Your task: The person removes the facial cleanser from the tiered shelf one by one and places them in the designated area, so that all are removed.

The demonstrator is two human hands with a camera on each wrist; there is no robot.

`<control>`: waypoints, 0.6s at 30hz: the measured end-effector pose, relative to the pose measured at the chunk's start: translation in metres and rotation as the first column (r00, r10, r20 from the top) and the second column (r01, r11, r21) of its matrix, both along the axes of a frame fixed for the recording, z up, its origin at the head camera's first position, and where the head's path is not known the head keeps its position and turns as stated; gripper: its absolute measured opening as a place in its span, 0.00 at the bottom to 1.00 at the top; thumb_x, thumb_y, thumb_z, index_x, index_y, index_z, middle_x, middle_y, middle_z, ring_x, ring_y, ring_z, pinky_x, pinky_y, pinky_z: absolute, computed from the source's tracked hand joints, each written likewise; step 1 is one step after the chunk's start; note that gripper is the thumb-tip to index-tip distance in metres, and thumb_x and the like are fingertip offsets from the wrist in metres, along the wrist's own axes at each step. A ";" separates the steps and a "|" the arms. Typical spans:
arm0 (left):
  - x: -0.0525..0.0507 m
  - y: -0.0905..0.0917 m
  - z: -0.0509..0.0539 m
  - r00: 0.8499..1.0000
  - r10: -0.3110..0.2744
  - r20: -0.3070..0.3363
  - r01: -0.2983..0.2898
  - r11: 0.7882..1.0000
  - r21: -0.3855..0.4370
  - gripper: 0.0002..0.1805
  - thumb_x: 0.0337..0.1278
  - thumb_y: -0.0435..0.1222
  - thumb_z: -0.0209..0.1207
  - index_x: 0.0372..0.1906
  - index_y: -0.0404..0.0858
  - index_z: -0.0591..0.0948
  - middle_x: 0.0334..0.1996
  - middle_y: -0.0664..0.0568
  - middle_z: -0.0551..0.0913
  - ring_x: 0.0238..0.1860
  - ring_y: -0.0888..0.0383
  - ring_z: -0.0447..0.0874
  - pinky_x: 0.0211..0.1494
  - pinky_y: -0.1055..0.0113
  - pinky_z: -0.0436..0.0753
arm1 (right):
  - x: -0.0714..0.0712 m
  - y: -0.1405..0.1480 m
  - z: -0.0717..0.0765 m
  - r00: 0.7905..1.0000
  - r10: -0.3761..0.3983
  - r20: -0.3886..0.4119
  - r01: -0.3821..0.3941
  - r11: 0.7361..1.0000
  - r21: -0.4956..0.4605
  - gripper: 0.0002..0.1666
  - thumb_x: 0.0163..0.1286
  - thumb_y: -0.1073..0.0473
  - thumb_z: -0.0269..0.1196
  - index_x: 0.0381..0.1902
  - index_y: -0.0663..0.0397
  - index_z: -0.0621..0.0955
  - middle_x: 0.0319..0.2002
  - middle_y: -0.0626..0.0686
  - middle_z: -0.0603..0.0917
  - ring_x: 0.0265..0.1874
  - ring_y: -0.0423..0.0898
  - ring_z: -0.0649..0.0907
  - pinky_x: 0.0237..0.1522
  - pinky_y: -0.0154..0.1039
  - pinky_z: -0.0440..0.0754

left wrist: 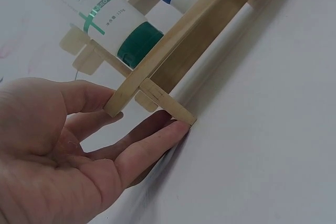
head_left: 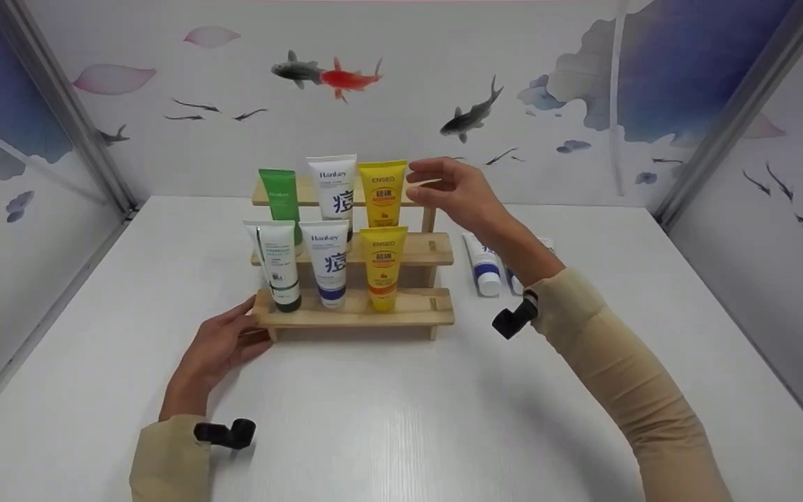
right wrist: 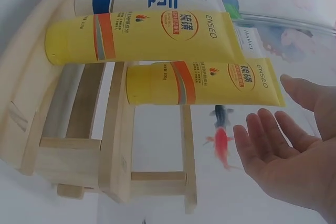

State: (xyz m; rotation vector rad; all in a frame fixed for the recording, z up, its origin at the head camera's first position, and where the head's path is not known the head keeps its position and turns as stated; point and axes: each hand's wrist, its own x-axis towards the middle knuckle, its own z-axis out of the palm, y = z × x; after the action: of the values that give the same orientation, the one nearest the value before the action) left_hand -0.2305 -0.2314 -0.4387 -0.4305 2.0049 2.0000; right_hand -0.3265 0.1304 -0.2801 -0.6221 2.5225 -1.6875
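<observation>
Looks like settling the rear yellow ENSEO tube [head_left: 383, 192] upright on the three-tier wooden rack [head_left: 353, 318], centre of the head view. Hovers just right of it with fingers of the right hand [head_left: 464, 189] parted; clamps rack's lower-left corner between fingers of the left hand [head_left: 224, 340]. Probably calls next for lifting the white-and-blue tube [head_left: 486, 268] lying right of centre.

Your three-step wooden rack [head_left: 355, 258] sits upright toward the back edge of the table [head_left: 373, 432]. Front yellow tube [head_left: 382, 268] stands cap-down near your bottom step's right end, rear yellow tube [head_left: 382, 195] same deal one step up.
</observation>
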 end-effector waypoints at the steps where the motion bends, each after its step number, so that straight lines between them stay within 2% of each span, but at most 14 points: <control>1: 0.000 0.000 0.000 1.000 -0.001 0.003 0.001 1.000 -0.003 0.31 0.78 0.40 0.46 0.80 0.50 0.53 0.73 0.37 0.66 0.62 0.53 0.78 0.62 0.66 0.84 | -0.001 -0.002 0.000 1.000 0.000 0.000 0.000 1.000 -0.003 0.30 0.71 0.53 0.65 0.69 0.51 0.73 0.63 0.55 0.79 0.62 0.50 0.80 0.69 0.45 0.78; 8: 0.000 -0.001 0.001 1.000 -0.003 0.003 0.003 1.000 -0.005 0.31 0.78 0.40 0.46 0.80 0.50 0.53 0.73 0.37 0.65 0.63 0.52 0.76 0.63 0.65 0.83 | -0.006 -0.012 -0.006 1.000 0.001 0.024 0.000 1.000 -0.024 0.30 0.71 0.53 0.65 0.68 0.51 0.73 0.61 0.54 0.80 0.60 0.48 0.81 0.68 0.44 0.79; 18: 0.001 0.000 0.001 1.000 -0.010 -0.013 0.010 1.000 -0.001 0.32 0.78 0.39 0.47 0.80 0.48 0.53 0.73 0.36 0.65 0.66 0.49 0.74 0.64 0.64 0.83 | -0.014 -0.024 -0.015 0.998 -0.008 0.058 0.008 1.000 0.000 0.26 0.70 0.53 0.67 0.64 0.48 0.77 0.59 0.51 0.81 0.58 0.47 0.81 0.65 0.43 0.81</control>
State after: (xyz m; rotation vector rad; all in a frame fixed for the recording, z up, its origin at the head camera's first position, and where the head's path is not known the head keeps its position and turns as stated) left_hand -0.2295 -0.2314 -0.4374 -0.4072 2.0115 2.0016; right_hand -0.3404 0.1067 -0.2955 -0.5559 2.4883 -1.6833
